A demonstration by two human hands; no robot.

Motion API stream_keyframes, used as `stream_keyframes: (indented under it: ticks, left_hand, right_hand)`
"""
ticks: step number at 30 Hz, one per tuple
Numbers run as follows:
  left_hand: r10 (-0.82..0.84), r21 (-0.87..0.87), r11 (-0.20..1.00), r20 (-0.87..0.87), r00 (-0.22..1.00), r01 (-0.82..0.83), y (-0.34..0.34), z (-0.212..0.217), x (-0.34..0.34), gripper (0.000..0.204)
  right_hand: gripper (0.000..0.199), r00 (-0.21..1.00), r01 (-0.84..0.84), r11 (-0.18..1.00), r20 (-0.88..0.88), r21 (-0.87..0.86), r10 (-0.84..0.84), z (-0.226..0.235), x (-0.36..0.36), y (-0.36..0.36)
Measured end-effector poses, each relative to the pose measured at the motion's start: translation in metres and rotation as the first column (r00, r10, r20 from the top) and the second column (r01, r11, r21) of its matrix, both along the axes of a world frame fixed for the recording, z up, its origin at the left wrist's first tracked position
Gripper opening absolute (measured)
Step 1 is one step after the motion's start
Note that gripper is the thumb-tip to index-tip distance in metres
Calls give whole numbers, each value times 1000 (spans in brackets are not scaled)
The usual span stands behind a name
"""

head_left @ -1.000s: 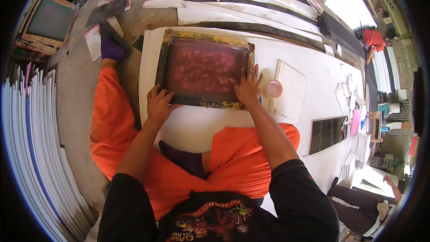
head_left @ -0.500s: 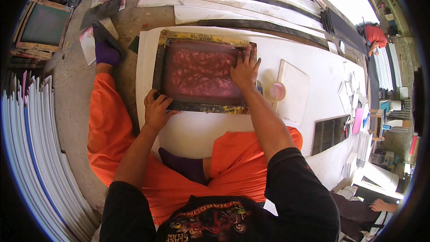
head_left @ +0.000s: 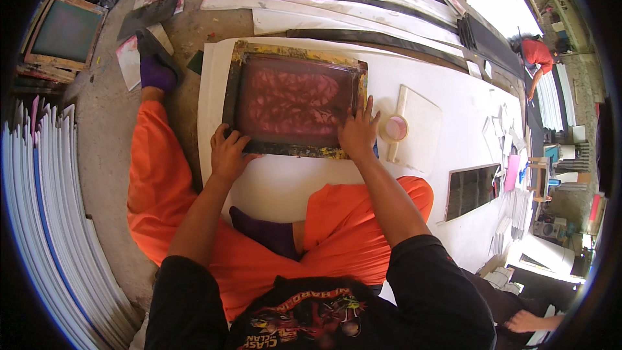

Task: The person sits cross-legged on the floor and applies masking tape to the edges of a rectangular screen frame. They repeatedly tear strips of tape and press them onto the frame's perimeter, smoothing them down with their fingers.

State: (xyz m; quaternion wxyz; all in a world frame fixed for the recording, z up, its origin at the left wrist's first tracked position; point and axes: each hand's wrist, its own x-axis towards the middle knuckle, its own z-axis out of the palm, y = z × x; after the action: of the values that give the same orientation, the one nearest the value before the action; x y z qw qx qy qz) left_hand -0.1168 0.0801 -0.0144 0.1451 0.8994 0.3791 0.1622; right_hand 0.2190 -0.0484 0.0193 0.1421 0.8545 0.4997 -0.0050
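Note:
A screen-printing frame (head_left: 295,150) lies on a large white sheet (head_left: 272,178) in front of me. Its wooden bars are dark and stained yellow, and the reddish mesh shows a pale branching pattern. At the near left corner, my left hand (head_left: 229,154) is closed on the frame, fingers curled over the bar and thumb along the near side. My right hand (head_left: 359,133) rests across the near right corner with fingers stretched and spread. Just right of it stands a small round tub (head_left: 394,128) with pinkish contents, beside a whitish flat board (head_left: 421,129).
My orange-trousered legs (head_left: 159,181) flank the sheet. Long white strips (head_left: 350,10) lie beyond it; upright panels (head_left: 65,214) are stacked left. A dark glossy panel (head_left: 473,191) and paper scraps lie right. A person in red (head_left: 538,52) bends far right; another person's hand (head_left: 525,321) shows lower right.
My right hand has slid toward me along the frame's right side, from over the mesh edge to the near corner. My left hand stays at its corner. The person in red has shifted.

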Motion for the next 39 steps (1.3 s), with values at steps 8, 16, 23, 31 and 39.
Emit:
stream_keyframes:
  ticks: [8, 16, 23, 31, 39]
  left_hand:
    - [9, -5, 1000, -24, 1000, -9, -2, 2, 4, 53]
    - [-101, 30, 992, -367, 925, 120, -2, 31, 13, 61]
    - [-148, 14, 987, -296, 944, 159, -1, 39, 6, 60]
    - [-14, 407, 907, -224, 975, 107, 82, 45, 46, 57]
    - [409, -99, 883, -317, 856, -459, 158, 48, 121, 78]
  right_hand:
    - [76, 996, -16, 1000, -92, 7, 17, 3, -40, -59]
    - [65, 986, -157, 977, -86, -147, 145, 30, -40, -63]
    - [54, 978, -199, 964, -105, -176, 182, 22, -30, -65]
    - [53, 982, -115, 987, -160, -110, 97, 8, -32, -66]
    - [39, 971, -87, 987, -234, -133, 54, 18, -38, -61]
